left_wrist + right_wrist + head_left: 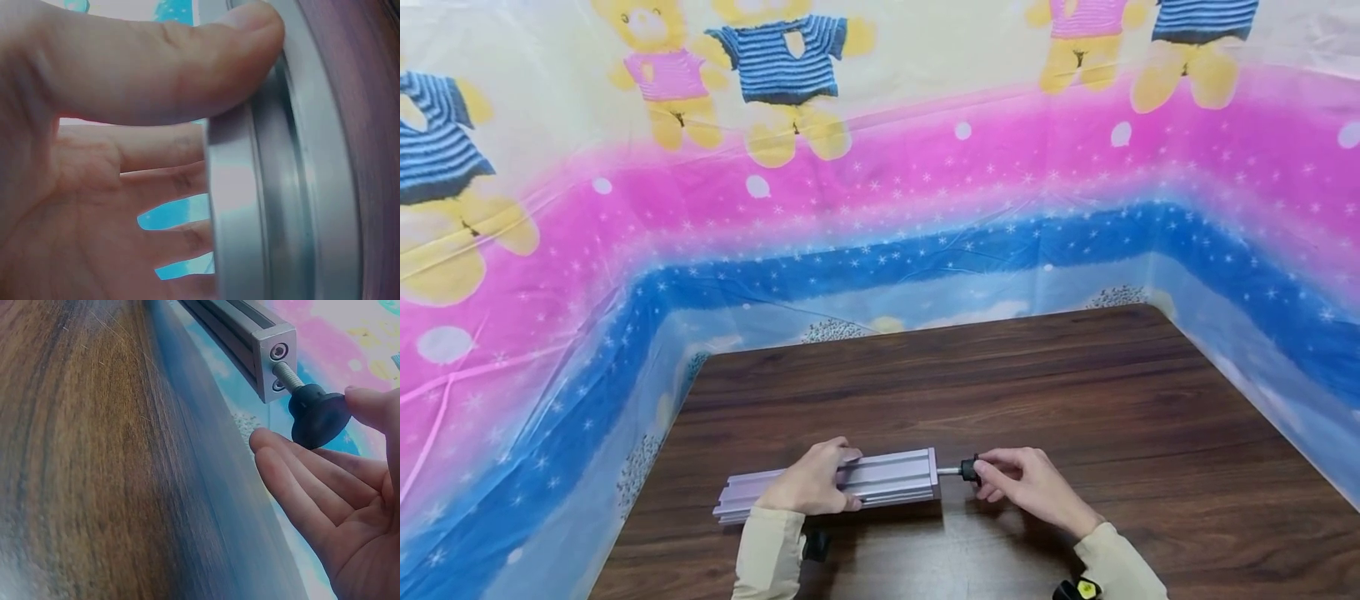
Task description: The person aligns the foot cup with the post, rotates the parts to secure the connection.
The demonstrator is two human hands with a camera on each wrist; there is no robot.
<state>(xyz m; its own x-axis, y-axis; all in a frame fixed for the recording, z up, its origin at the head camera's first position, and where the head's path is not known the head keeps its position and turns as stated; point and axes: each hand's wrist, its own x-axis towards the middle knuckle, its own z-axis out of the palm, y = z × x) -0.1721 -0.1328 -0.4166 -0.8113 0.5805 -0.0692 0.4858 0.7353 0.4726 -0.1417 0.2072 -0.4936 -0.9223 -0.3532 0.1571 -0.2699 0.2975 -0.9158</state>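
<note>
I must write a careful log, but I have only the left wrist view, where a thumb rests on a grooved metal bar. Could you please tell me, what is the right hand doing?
Observer: The right hand holds a black knob by its rim.
Operator: Thank you. Is this knob joined to the bar?
Observer: Yes, a threaded rod links the knob to the end plate of the metal bar.
Operator: And what else is visible on that plate?
Observer: In the right wrist view, it shows two round screw heads, the lower one partly hidden behind the rod.
</note>
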